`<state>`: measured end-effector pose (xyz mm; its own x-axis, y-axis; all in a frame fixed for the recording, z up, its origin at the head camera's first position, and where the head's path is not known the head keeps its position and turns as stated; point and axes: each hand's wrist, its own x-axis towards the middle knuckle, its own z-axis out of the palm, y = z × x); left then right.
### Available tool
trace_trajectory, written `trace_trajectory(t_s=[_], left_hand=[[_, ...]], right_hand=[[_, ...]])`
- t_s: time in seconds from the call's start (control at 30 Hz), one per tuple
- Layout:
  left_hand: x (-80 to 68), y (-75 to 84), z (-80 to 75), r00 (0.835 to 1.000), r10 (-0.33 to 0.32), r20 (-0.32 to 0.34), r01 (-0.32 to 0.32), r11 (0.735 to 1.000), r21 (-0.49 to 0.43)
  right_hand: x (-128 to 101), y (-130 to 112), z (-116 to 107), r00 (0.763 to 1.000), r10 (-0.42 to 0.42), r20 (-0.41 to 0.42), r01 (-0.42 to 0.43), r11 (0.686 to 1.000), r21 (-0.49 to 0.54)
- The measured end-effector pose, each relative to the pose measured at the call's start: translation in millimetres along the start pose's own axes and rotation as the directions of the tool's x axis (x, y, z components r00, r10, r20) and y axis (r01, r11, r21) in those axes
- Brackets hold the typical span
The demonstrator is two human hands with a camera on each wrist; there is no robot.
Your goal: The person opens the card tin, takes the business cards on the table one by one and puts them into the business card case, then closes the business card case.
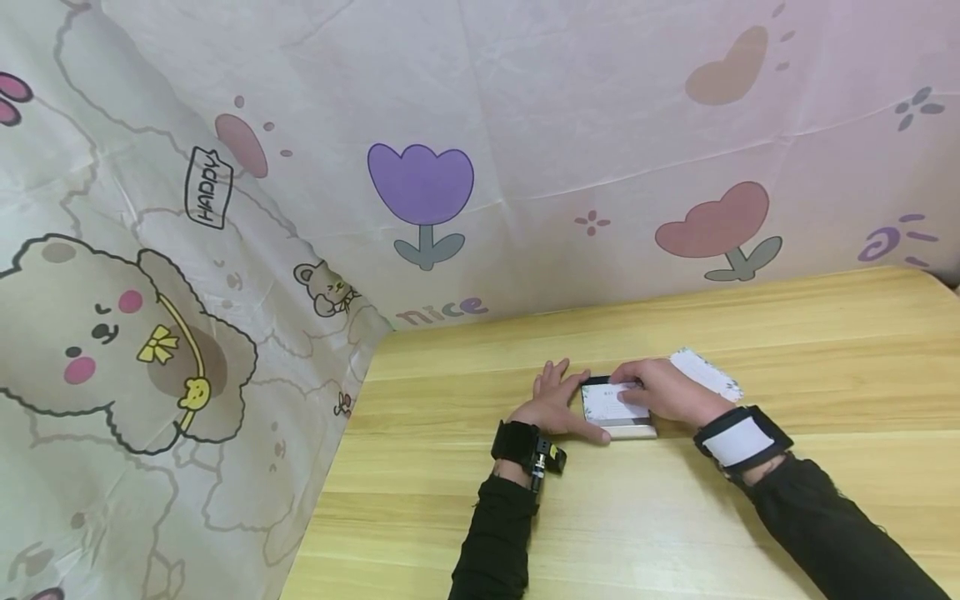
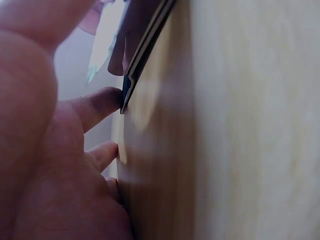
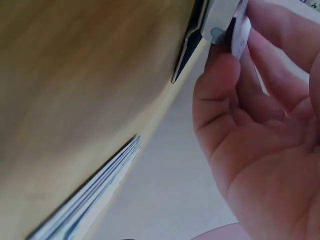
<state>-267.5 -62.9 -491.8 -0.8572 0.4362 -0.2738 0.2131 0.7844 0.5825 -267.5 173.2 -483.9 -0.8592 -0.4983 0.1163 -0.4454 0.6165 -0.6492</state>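
A flat, card-sized case (image 1: 632, 432) with a dark rim and a pale silvery front edge lies on the table. Over it is a white card (image 1: 603, 404) with small print and a leafy border. My left hand (image 1: 553, 407) spreads along the case's left side, thumb at the front corner and forefinger touching the back corner. From the right, my right hand (image 1: 667, 392) pinches the card; the right wrist view shows the card (image 3: 241, 32) between thumb and fingers, above the case (image 3: 189, 50). Its right part is hidden by the fingers.
Just behind my right hand lies a stack of similar white cards (image 1: 707, 374), its layered edges showing in the right wrist view. The wooden table (image 1: 420, 467) meets a printed cloth backdrop (image 1: 540, 167) at the back and left.
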Motion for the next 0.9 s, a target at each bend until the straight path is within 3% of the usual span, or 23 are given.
trace_trajectory(t_s=[0.2,0.43,0.9], left_hand=[[-1.4,0.5,-0.4,1.000,-0.004,0.004,0.004,1.000,0.007],[-3.2,1.3,0.2,1.000,-0.010,0.003,0.010,1.000,-0.020],[-3.2,3.1,-0.9,1.000,-0.016,0.000,0.016,1.000,0.006]], right_hand=[[-0.1,-1.3,-0.3,1.000,0.023,0.012,-0.023,1.000,-0.007],[-0.6,-0.4,1.4,0.997,0.006,0.080,-0.007,1.000,0.009],[-3.5,-0.1,-3.1,0.989,-0.034,0.141,0.027,0.998,0.051]])
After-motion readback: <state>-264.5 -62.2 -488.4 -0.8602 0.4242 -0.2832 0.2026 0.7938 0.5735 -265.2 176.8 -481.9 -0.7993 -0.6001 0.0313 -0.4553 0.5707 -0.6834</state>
